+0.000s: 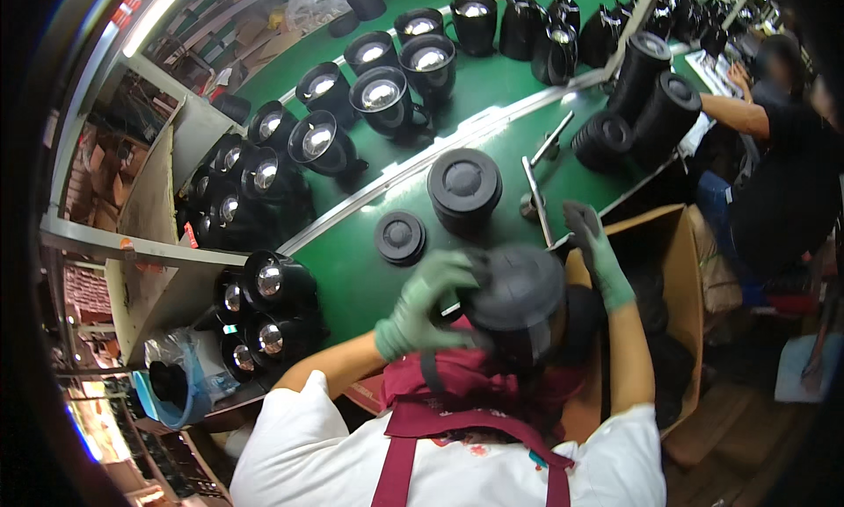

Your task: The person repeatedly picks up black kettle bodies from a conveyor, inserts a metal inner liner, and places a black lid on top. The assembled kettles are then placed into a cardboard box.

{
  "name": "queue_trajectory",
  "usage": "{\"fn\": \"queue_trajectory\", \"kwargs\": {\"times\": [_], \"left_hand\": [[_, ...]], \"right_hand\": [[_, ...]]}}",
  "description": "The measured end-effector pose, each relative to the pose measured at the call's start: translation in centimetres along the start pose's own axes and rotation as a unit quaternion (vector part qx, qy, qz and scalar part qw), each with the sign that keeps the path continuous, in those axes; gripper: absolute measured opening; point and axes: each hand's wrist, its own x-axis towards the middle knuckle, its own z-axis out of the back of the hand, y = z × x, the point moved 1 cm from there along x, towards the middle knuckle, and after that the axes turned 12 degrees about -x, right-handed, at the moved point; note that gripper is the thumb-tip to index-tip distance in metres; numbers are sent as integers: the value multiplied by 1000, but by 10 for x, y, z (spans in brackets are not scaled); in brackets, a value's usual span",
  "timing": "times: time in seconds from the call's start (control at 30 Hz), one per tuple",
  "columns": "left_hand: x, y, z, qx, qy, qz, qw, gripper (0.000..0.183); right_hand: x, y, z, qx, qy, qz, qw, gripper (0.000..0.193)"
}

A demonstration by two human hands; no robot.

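My left hand (pixel 424 307), in a pale green glove with dark fingertips, curls round the side of a black jug held close to my apron. A ridged black round cap (pixel 514 287) faces up on it, slightly blurred. My right hand (pixel 598 254), gloved alike, is off the jug, fingers stretched up beside the lower end of a metal bar (pixel 538 199); whether they touch it is unclear. In front stand a stack of black round caps (pixel 464 184) and a lower stack of caps (pixel 400 237) to its left.
Several black jugs with silvery insides (pixel 378 94) stand beyond a metal rail on the green bench (pixel 352 274). Tall cap stacks (pixel 655 103) lie at the right. An open cardboard box (pixel 690 278) stands by my right arm. A person in dark clothes (pixel 782 155) works at the right.
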Motion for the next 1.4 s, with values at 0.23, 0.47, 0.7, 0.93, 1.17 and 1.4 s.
{"fn": "queue_trajectory", "kwargs": {"times": [0.23, 0.47, 0.7, 0.93, 1.17, 1.4], "left_hand": [[109, 88, 41, -374, -66, 320, 868, 63], [271, 203, 105, 259, -251, 75, 930, 50], [421, 327, 132, 502, -57, 16, 863, 53], [444, 414, 130, 571, -37, 120, 811, 33], [409, 301, 178, 526, -109, -44, 842, 39], [274, 111, 228, 454, 55, -202, 866, 37]], "right_hand": [[-7, 116, 14, -176, 39, 177, 968, 87], [196, 112, 32, 69, -191, 190, 960, 39], [396, 12, -33, -148, -234, 0, 961, 40], [420, 10, -39, -208, -197, -31, 958, 50], [448, -25, -36, -226, -270, -30, 935, 55], [266, 93, -28, -277, -344, 404, 801, 91]]}}
